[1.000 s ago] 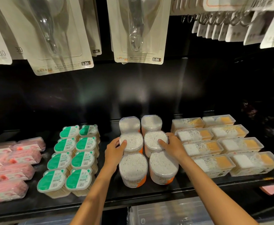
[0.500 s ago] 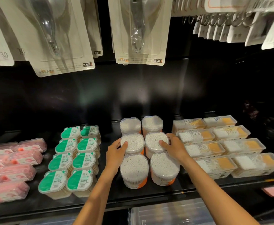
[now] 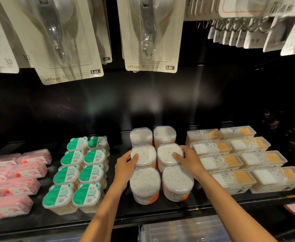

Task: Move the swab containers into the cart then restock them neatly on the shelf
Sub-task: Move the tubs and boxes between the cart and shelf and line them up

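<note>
On the black shelf (image 3: 160,211), six round swab tubs stand upright, two abreast. The left hand (image 3: 125,165) grips the middle-left tub (image 3: 144,154); the right hand (image 3: 189,158) grips the middle-right tub (image 3: 169,153), each nearest its own, thumbs on the lids.

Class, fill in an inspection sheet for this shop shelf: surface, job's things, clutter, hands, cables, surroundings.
Surface: black shelf, stocked in rows.
Job's things: six round swab containers in two columns; middle-left container, middle-right container.
Clutter: nothing seen.
Hands: left hand grips the middle-left container; right hand grips the middle-right one.
Cables: nothing seen.
Surroundings: green-lidded boxes, pink packs, clear rectangular boxes, hanging blister cards.
</note>
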`<state>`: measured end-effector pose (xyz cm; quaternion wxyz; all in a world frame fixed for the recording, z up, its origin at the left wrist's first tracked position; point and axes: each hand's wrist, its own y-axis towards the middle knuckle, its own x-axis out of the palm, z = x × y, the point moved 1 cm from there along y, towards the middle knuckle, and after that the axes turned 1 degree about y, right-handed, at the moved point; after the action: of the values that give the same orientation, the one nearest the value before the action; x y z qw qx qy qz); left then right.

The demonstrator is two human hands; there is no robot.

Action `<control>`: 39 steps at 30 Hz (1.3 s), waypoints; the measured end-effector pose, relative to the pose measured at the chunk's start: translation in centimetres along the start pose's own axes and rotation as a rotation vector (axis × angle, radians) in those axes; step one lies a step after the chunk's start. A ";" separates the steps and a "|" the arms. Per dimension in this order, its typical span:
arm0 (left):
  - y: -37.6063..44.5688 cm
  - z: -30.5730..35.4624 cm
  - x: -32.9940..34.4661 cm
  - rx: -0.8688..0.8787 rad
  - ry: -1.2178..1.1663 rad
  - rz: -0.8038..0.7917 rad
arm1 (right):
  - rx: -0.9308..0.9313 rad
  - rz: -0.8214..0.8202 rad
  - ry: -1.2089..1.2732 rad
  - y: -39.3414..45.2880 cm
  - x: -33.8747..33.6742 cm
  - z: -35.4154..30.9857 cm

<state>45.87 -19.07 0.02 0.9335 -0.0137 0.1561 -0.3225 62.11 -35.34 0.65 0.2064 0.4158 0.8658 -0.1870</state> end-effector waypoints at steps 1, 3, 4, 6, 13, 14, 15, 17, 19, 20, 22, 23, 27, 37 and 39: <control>0.0 -0.1 0.0 0.003 0.001 -0.003 | -0.001 0.006 0.001 0.0 0.0 0.0; 0.0 -0.1 0.1 -0.003 -0.001 -0.003 | -0.001 0.013 0.001 0.0 0.0 0.1; 0.0 -0.1 0.1 -0.010 -0.001 -0.001 | -0.002 0.011 0.000 0.1 0.0 0.2; 0.1 -0.2 0.1 -0.018 0.007 0.001 | -0.002 0.001 -0.009 0.1 0.0 0.2; 2.6 1.1 -0.4 -0.012 0.084 0.074 | -0.012 0.082 -0.003 2.1 -0.3 -1.8; 3.4 1.7 -0.3 -0.010 0.093 0.083 | 0.005 0.084 -0.009 2.9 -0.2 -2.3; 4.2 2.1 -0.2 -0.011 0.099 0.085 | 0.027 0.083 -0.020 3.7 0.0 -2.8; 5.7 2.8 0.2 -0.008 0.097 0.071 | 0.074 0.075 -0.042 5.1 0.3 -3.2; 6.7 3.0 0.7 -0.004 0.071 0.050 | 0.116 0.063 -0.031 6.3 0.7 -3.2; 7.0 3.0 0.9 -0.005 0.058 0.039 | 0.137 0.063 -0.021 6.9 0.9 -3.2; 7.6 2.9 1.2 -0.009 0.033 0.026 | 0.170 0.071 -0.027 7.8 1.0 -3.1; 7.8 2.8 1.3 -0.010 0.028 0.026 | 0.177 0.075 -0.044 8.1 1.0 -3.0; 8.0 2.4 1.4 -0.001 0.039 0.040 | 0.173 0.098 -0.096 8.8 0.9 -2.4; 7.6 2.7 1.3 -0.012 0.049 0.066 | 0.149 0.117 -0.053 8.4 0.7 -2.1; 7.6 2.6 1.3 -0.015 0.032 0.064 | 0.146 0.116 -0.055 8.3 0.7 -2.2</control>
<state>52.18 -14.01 1.22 0.9406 -0.0105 0.1738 -0.2916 67.85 -28.95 0.90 0.2099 0.4739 0.8182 -0.2487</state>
